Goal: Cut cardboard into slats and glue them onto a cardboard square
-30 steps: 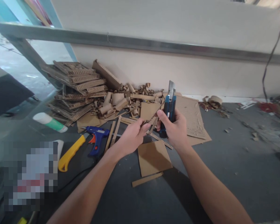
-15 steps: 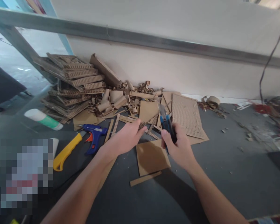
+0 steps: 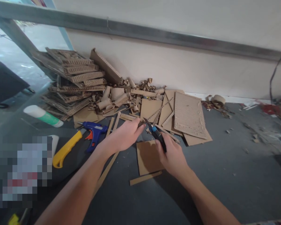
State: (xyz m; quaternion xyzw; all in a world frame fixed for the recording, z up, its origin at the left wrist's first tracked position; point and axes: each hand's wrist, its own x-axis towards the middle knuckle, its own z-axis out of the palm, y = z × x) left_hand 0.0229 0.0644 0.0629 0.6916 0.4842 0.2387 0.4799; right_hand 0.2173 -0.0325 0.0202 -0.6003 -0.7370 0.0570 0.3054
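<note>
My right hand [image 3: 172,156] is closed around a blue and black utility knife [image 3: 156,135], its blade pointing up and left towards the fingertips of my left hand [image 3: 125,135]. My left hand pinches the near end of a thin corrugated cardboard strip [image 3: 158,111] that runs up and right over the cardboard pieces. A flat square of cardboard [image 3: 148,157] lies on the grey floor just below both hands, with a narrow strip [image 3: 145,178] at its lower edge.
A heap of corrugated cardboard sheets and curled offcuts [image 3: 77,81] sits against the wall. A ribbed cardboard sheet [image 3: 188,115] lies right of the hands. A blue glue gun [image 3: 95,131], a yellow-handled tool [image 3: 66,150] and a green and white bottle [image 3: 43,116] lie at left.
My right hand has lowered the knife from upright in front of me to a tilted position, blade tip now close to the strip held in my left hand. The view has shifted slightly.
</note>
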